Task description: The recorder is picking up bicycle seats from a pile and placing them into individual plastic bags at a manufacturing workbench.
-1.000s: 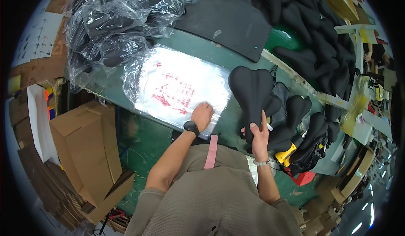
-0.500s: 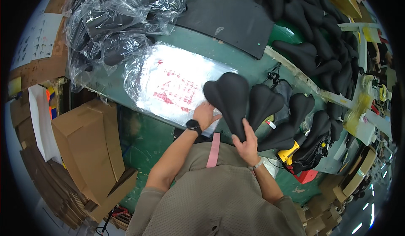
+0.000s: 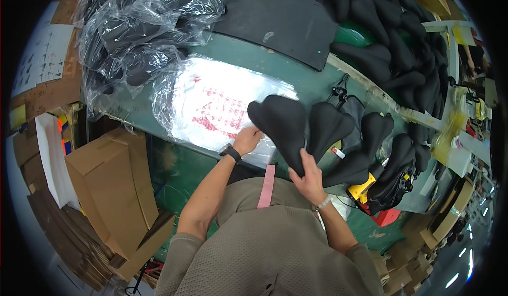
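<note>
My right hand (image 3: 306, 178) grips the narrow nose of a black bicycle saddle (image 3: 282, 123), holding it above the near edge of the green table (image 3: 296, 73). My left hand (image 3: 247, 139) pinches the near edge of a stack of clear plastic bags with red print (image 3: 211, 105) that lies flat on the table. The saddle's wide end overlaps the bag stack's right side. A black watch is on my left wrist and a bead bracelet on my right.
A row of black saddles (image 3: 365, 142) stands to my right. Bagged saddles (image 3: 137, 26) pile up at the far left, a black foam sheet (image 3: 280, 20) and more saddles (image 3: 391, 36) lie at the back. Cardboard boxes (image 3: 111, 185) stand at my left.
My right hand has carried the saddle leftward from the row at my right to the bag stack. My left hand stayed on the bags' near edge, its fingers now pinching it.
</note>
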The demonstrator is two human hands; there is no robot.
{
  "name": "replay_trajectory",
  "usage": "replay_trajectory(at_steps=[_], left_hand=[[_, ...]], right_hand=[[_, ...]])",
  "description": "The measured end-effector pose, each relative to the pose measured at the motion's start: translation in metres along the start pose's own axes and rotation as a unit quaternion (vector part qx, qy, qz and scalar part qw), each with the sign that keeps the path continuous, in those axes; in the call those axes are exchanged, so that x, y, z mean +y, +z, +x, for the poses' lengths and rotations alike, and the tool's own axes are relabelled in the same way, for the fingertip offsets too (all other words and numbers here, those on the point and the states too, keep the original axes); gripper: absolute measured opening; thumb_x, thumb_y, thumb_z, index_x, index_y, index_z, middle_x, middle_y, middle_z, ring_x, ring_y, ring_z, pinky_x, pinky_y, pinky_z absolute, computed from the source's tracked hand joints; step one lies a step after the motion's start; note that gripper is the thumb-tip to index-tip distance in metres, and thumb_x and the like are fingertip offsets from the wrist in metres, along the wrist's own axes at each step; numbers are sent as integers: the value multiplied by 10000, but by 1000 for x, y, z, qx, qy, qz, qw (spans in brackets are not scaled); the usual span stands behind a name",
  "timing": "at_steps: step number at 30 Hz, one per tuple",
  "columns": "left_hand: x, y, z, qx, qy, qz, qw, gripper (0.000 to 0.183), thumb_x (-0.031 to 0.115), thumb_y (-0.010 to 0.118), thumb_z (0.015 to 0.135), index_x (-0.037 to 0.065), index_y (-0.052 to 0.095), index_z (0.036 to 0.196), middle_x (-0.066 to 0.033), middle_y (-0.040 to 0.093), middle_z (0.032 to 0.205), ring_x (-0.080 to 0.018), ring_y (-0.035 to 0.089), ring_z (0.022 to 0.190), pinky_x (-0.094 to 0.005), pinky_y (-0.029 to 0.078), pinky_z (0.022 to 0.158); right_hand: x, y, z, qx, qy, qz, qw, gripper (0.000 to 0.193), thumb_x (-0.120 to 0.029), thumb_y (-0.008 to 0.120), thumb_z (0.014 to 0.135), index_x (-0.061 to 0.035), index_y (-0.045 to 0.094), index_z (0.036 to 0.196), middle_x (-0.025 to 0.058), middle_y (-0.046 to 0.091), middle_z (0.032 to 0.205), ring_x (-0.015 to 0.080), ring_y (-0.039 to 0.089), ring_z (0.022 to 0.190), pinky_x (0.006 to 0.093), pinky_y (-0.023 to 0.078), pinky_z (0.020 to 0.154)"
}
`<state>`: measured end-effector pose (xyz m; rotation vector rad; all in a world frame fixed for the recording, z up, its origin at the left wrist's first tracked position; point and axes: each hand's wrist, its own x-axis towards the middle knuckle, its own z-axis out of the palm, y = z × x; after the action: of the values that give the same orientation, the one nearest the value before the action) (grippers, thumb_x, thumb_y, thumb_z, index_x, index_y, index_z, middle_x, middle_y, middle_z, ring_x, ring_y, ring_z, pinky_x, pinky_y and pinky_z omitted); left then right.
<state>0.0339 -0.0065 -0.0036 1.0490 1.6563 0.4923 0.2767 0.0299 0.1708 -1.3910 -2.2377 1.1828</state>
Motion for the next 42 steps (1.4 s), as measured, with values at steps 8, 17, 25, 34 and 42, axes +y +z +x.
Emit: replay_trajectory(at_steps=[8, 17, 25, 34, 42], left_hand=[[54, -61, -31, 290, 8, -319, 902, 168, 148, 525, 954, 45, 649, 1003, -32, 651, 835, -142, 545, 651, -295, 448, 594], [176, -72, -113, 209, 276, 101, 933, 148, 20, 619, 781, 18, 641, 927, -142, 618, 820, -336, 583, 749, -431, 474, 676], [189, -62, -92, 216, 215, 25, 952, 155, 63, 494, 945, -14, 620, 991, -210, 644, 922, -410, 621, 833, -445, 512, 760], [104, -109, -34, 375, 124, 169, 903, 405, 110, 690, 874, -60, 546, 1213, -221, 590, 1171, -405, 532, 1133, -470, 395, 1016], [54, 5, 0, 53, 142, 284, 947, 294, 249, 795, 758, 55, 587, 834, -123, 558, 879, -332, 544, 881, -438, 457, 766]], right_hand=[[12, 18, 1, -100, -29, -187, 977, 711, -178, 715, 822, -158, 424, 1470, 220, 570, 1182, 368, 650, 879, 441, 559, 724], [-23, -14, 50, -12, 289, 425, 858, 594, -73, 615, 933, 3, 392, 1478, 54, 653, 948, 159, 620, 680, 312, 536, 610], [-56, 46, 184, 214, 247, 525, 785, 623, -75, 590, 963, -106, 322, 1525, -5, 567, 860, 71, 512, 672, 230, 458, 579], [47, 37, 287, 278, 95, 425, 856, 195, -208, 727, 877, -15, 699, 866, 52, 649, 737, 126, 588, 711, 298, 490, 665], [156, -41, 403, 415, 472, 419, 655, 645, -423, 835, 715, 71, 664, 1092, 171, 662, 1110, 275, 620, 982, 389, 494, 890]])
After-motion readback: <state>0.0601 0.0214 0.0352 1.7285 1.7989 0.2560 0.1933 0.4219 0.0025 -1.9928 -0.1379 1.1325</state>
